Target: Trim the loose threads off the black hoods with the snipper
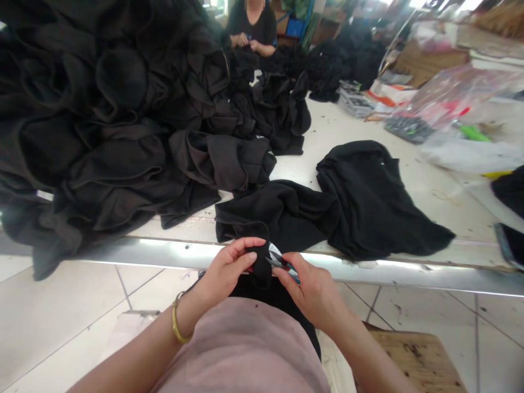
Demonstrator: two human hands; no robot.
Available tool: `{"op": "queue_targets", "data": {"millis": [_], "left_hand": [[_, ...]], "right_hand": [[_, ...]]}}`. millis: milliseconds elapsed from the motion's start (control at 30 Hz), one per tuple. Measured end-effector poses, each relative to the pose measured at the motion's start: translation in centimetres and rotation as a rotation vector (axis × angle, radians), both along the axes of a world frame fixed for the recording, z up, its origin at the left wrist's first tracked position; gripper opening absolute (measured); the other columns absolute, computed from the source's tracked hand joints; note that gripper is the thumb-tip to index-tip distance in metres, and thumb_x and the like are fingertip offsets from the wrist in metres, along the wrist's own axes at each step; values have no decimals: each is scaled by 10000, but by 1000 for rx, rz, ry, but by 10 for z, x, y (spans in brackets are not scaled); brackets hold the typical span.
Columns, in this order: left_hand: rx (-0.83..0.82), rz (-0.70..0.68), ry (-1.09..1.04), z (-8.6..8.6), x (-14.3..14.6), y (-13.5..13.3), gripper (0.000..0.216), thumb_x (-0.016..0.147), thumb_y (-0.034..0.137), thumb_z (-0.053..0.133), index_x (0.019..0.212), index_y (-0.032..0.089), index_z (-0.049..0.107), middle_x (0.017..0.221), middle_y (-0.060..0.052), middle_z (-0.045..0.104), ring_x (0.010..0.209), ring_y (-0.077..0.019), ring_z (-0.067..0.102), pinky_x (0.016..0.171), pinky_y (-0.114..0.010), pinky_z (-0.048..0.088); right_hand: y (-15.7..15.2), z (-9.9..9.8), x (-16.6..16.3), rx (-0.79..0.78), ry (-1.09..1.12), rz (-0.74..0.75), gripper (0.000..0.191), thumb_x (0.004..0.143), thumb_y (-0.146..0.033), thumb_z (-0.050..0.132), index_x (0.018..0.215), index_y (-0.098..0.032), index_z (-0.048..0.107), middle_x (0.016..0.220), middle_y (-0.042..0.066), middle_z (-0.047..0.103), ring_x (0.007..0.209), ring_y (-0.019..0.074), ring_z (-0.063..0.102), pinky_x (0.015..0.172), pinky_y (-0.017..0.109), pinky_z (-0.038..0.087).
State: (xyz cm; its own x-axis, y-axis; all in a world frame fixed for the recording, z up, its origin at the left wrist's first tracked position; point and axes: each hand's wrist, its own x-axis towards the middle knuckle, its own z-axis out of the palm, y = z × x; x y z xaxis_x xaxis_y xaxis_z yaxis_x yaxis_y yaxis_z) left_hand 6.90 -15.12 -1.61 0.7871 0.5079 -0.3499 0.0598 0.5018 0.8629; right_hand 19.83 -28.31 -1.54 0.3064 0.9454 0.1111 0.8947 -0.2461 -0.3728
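A black garment [286, 210] lies along the table's front edge, one end of it hanging over. My left hand [233, 265] pinches that end between thumb and fingers. In my right hand [309, 284] is a pair of thread snips [275, 256] with blue on the handle, held closed around by thumb and fingers. The snips' blades point left and reach the cloth close beside my left fingertips. Whether the blades touch a thread is too small to tell. Further right, the garment's wider part [364, 202] spreads over the white table.
A tall heap of black garments [123, 109] fills the table's left side. Plastic bags [450, 109] and a dark phone-like object [510, 245] are at the right. Across the table sits a person [254, 27] handling dark cloth. A wooden stool [417, 360] stands at lower right.
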Motion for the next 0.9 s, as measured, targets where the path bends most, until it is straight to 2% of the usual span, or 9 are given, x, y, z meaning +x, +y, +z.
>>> {"op": "queue_targets", "data": {"millis": [133,300,400,667,800,900], "left_hand": [[47,9,-2,-3,0,-1,260,753,226,588,1006,180,626,764,-24,643,663,-129,570,636,-207,461],[180,-39,24,-10,-1,-2,270,783,237,544,1042,202,611,879,-37,643,762,-149,575,677,-218,460],[206,-70,36,-13,-1,-4,275,790,234,531,1052,198,604,937,-46,638,803,-155,571,704,-226,455],[105,-50,39,-9,1,-4,271,779,239,546,1041,182,591,874,-43,644,758,-144,578,695,-237,462],[25,-36,54,-7,2,-3,286,772,232,552,1051,175,579,805,-31,645,701,-130,582,679,-238,465],[-3,-46,52,-8,3,-3,299,764,237,563,1055,171,574,823,-32,647,723,-130,585,694,-240,459]], "right_hand": [[0,0,0,-22,-18,-26,234,900,-376,383,928,-179,505,704,49,665,602,195,641,488,241,367],[0,-1,-1,-53,-36,-11,238,903,-379,376,911,-180,507,710,49,668,598,196,641,479,241,348],[2,-3,-2,-53,-32,1,238,905,-376,378,901,-177,509,715,47,667,595,199,641,475,245,342],[-1,-7,2,0,112,-4,196,904,-341,392,910,-184,510,678,17,645,592,171,621,519,240,384],[-7,-10,3,24,31,81,242,898,-368,404,981,-162,501,749,51,664,640,196,640,524,254,393],[-7,-13,3,39,-29,101,243,907,-362,389,959,-159,512,764,62,666,638,199,642,511,256,388]]}}
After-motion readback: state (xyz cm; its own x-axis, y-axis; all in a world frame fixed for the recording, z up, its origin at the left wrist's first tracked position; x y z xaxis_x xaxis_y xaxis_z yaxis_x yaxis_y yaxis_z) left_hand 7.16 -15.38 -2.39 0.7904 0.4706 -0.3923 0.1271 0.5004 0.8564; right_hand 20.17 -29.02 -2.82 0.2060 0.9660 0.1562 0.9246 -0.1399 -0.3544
